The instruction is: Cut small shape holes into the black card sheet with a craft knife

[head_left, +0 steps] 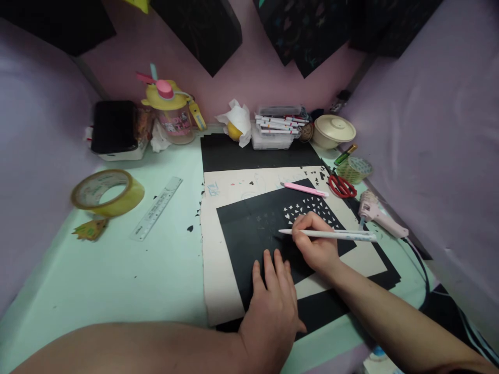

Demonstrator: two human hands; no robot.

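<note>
Black paper (242, 236) lies beneath your spread left hand (273, 311); your right hand (317, 246) pinches a white pen (353, 236), tip perhaps touching the sheet.

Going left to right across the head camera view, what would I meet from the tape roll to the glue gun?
Tape roll, clear ruler, left hand, right hand holding a white pen, red-handled scissors, glue gun.

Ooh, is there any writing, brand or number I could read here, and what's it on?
Nothing reads with certainty.
Bottle: pink lettering, too blurred.
Strap: print, too small.
Ruler: markings, too small.
Big tape: print inside the core, blurred.
Small tape: bluish print, blurred.
White sheet: blue pen marks, unclear.
Pen: bluish marks, blurred.
</note>
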